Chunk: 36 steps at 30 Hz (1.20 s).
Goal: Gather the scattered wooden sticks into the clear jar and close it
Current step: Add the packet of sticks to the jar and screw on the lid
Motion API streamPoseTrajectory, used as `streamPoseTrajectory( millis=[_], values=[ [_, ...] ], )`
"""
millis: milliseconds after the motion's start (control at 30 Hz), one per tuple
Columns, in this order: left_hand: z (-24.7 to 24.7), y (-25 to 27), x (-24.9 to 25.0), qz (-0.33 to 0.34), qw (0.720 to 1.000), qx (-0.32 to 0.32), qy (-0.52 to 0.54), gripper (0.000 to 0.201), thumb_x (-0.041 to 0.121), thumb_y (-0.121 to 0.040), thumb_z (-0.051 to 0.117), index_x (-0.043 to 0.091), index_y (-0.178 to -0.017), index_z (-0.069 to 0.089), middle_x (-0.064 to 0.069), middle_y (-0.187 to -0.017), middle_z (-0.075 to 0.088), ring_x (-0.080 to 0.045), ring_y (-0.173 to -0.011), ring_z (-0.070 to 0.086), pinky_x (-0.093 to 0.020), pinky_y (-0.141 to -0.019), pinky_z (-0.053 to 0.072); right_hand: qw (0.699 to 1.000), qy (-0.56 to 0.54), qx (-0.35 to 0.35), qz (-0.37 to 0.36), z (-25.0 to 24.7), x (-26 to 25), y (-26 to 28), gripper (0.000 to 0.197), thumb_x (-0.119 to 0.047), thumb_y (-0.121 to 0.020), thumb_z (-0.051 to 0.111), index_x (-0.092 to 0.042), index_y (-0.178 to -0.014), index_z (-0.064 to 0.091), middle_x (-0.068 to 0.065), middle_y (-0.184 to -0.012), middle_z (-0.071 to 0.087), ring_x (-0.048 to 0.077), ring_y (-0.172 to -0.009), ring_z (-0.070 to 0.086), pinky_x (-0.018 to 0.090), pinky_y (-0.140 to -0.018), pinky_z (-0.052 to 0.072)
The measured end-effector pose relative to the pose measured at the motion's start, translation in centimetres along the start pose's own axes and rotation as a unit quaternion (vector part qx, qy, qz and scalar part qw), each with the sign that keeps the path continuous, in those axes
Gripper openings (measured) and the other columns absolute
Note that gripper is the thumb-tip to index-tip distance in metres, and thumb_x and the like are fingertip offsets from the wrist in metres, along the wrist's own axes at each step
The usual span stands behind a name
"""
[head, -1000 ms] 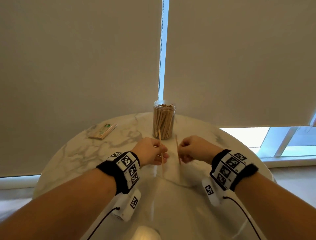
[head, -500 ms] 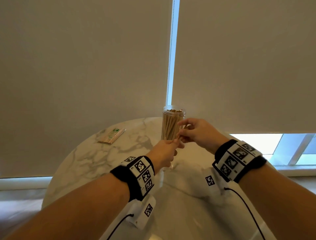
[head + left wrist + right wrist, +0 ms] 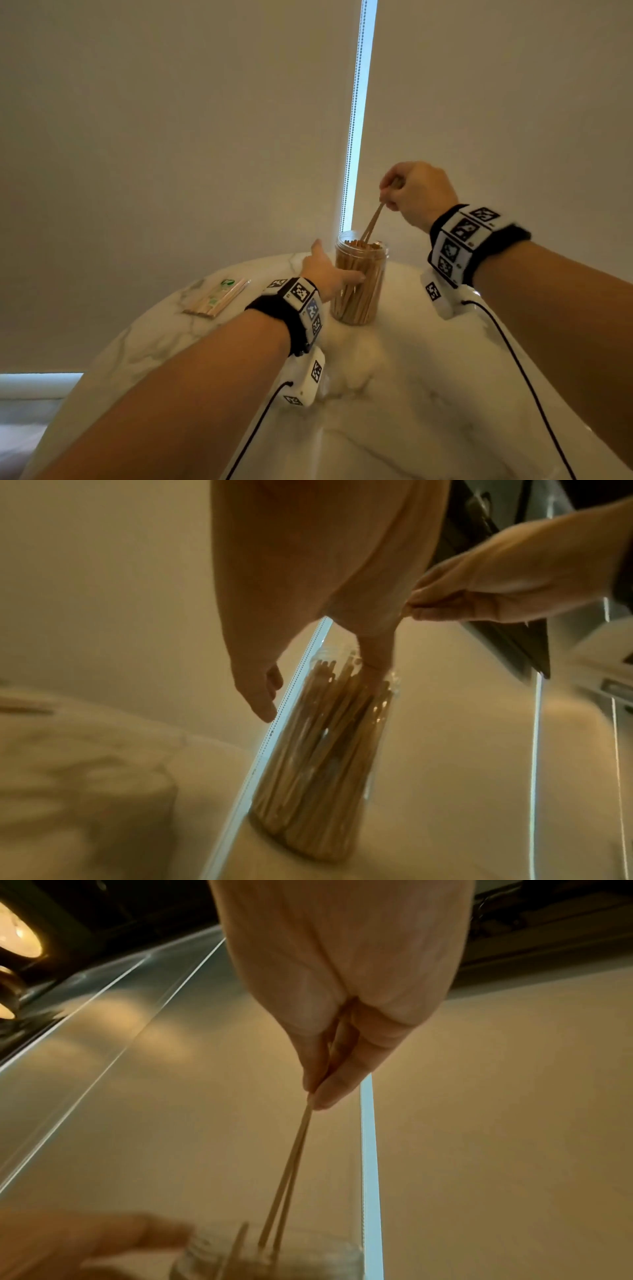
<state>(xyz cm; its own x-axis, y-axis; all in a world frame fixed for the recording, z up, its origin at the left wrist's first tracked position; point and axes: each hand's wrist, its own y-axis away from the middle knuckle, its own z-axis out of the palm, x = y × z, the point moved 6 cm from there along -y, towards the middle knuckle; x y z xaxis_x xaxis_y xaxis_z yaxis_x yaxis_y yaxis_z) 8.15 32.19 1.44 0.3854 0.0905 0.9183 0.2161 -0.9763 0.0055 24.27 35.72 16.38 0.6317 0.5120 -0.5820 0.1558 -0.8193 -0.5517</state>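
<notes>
— Being pinched by the right hand (image 3: 416, 195), two wooden sticks (image 3: 372, 221) are being held with tips in the open clear jar (image 3: 359, 279).
— Is the jar being steadied on the marble table (image 3: 394, 377)?
— It is being touched by the left hand (image 3: 323, 269), fingers (image 3: 356, 277) extended.

Round marble table (image 3: 164, 346), beige roller blinds (image 3: 171, 137), bright daylight gap (image 3: 358, 102) between them

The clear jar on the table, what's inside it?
The jar is packed with upright wooden sticks. The right hand lowers two more sticks in. Its bottom is hidden by them.
</notes>
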Motion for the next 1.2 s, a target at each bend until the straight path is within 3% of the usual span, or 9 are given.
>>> streamPoseTrajectory(
  millis=[133,233,433,567,633,933,1100,1133,1200],
  values=[
    [2.7,-2.5,0.7,0.045,0.998,-0.040,0.035,0.160,0.056,-0.036,0.094,0.032,-0.155,-0.012,-0.006,-0.152,0.039,-0.027,-0.137,0.041,-0.047,-0.110,0.039,0.976,0.135,-0.169,0.001,6.1,1.2,-0.5,0.015,-0.015,-0.095,0.061,-0.018,-0.096,0.076,-0.004,-0.086,0.075,0.014,-0.085,0.071,0.027,-0.075,0.057],
    [3.5,-3.8,-0.1,0.067,0.997,-0.017,0.040,0.143,0.056,-0.037,0.088,0.042,-0.150,0.001,-0.002,-0.138,0.051,-0.027,-0.124,0.053,-0.047,-0.101,0.049,0.911,0.296,-0.287,-0.023,9.5,2.3,0.4,0.027,-0.021,-0.100,0.051,-0.020,-0.108,0.077,-0.001,-0.103,0.073,0.019,-0.097,0.066,0.027,-0.078,0.048],
    [3.8,-4.3,-1.0,0.101,0.993,-0.010,0.059,0.120,0.059,-0.040,0.081,0.051,-0.140,0.014,-0.002,-0.133,0.050,-0.026,-0.118,0.056,-0.048,-0.096,0.052,0.911,0.250,-0.326,0.012,6.9,1.0,-0.5,0.037,-0.055,-0.097,0.052,-0.028,-0.110,0.073,-0.011,-0.095,0.072,0.009,-0.089,0.066,0.028,-0.077,0.043],
    [3.6,-4.0,-0.8,0.119,0.992,-0.002,0.038,0.114,0.062,-0.045,0.080,0.050,-0.138,0.015,-0.004,-0.128,0.054,-0.027,-0.114,0.058,-0.048,-0.098,0.051,0.837,0.368,-0.405,0.002,7.2,0.5,0.7,0.052,-0.058,-0.099,0.044,-0.019,-0.123,0.068,-0.001,-0.112,0.068,0.017,-0.105,0.059,0.030,-0.091,0.039],
    [3.6,-3.8,-0.9,0.118,0.993,0.001,0.027,0.111,0.051,-0.058,0.085,0.048,-0.141,0.012,-0.006,-0.132,0.052,-0.027,-0.117,0.056,-0.047,-0.100,0.049,0.824,0.389,-0.411,-0.003,8.2,0.3,1.2,0.064,-0.062,-0.100,0.034,-0.014,-0.124,0.067,0.005,-0.122,0.066,0.020,-0.110,0.059,0.033,-0.098,0.040],
    [3.5,-3.7,-1.0,0.100,0.995,0.018,0.025,0.116,0.041,-0.060,0.087,0.044,-0.146,0.008,-0.006,-0.136,0.050,-0.029,-0.125,0.052,-0.050,-0.103,0.047,0.868,0.338,-0.363,-0.007,9.6,0.5,2.3,0.057,-0.054,-0.104,0.031,-0.013,-0.127,0.065,0.010,-0.125,0.065,0.023,-0.103,0.058,0.031,-0.093,0.040],
    [1.3,-2.3,-2.0,0.063,0.995,-0.066,-0.040,0.132,0.041,-0.072,0.085,0.028,-0.155,-0.018,-0.012,-0.155,0.035,-0.030,-0.138,0.042,-0.042,-0.109,0.041,0.910,0.288,-0.292,-0.054,8.6,0.8,2.7,0.046,-0.052,-0.102,0.041,-0.019,-0.115,0.070,0.002,-0.104,0.066,0.019,-0.093,0.058,0.028,-0.080,0.039],
    [-0.1,-2.1,-2.7,0.051,0.994,-0.067,-0.074,0.127,0.052,-0.074,0.080,0.025,-0.156,-0.013,-0.013,-0.157,0.032,-0.030,-0.139,0.040,-0.041,-0.110,0.039,0.918,0.275,-0.278,-0.063,8.4,0.9,2.9,0.041,-0.052,-0.101,0.045,-0.021,-0.111,0.070,0.000,-0.100,0.065,0.018,-0.090,0.057,0.028,-0.077,0.038],
    [-4.1,-2.8,-4.5,0.023,0.988,-0.014,-0.151,0.104,0.069,-0.077,0.065,0.014,-0.155,0.024,-0.012,-0.151,0.043,-0.028,-0.134,0.047,-0.040,-0.110,0.039,0.938,0.243,-0.231,-0.088,8.1,0.9,3.5,0.031,-0.049,-0.099,0.051,-0.024,-0.104,0.069,-0.001,-0.101,0.064,0.015,-0.088,0.055,0.027,-0.076,0.036]
  ],
)
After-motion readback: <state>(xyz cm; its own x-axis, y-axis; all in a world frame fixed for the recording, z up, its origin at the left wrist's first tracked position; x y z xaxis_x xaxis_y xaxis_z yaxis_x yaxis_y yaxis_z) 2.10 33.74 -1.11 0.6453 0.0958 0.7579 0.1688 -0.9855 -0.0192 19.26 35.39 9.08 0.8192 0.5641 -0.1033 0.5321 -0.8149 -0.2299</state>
